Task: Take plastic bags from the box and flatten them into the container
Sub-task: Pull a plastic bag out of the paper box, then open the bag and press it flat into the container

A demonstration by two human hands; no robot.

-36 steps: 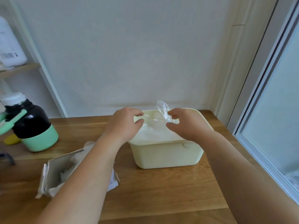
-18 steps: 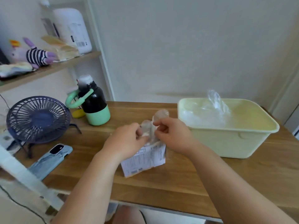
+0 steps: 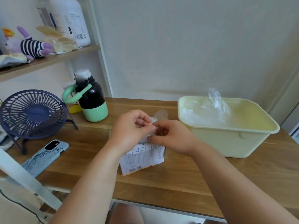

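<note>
A small white printed box (image 3: 143, 158) stands on the wooden table in front of me. Above its open top, my left hand (image 3: 131, 126) and my right hand (image 3: 171, 136) both pinch a clear plastic bag (image 3: 159, 115) that sticks up out of the box between my fingers. To the right sits a pale yellow container (image 3: 229, 139) with clear plastic bags (image 3: 208, 112) lying in it; one corner of a bag stands up above the rim.
A black and green bottle (image 3: 93, 101) stands at the back left of the table (image 3: 178, 177). A dark blue desk fan (image 3: 32, 113) and a phone (image 3: 46, 156) lie at the left. A shelf with a striped plush toy (image 3: 32, 44) hangs above.
Both hands left the container and came to the box at the left. They took hold of a bag at the box's top; my view swung left.
</note>
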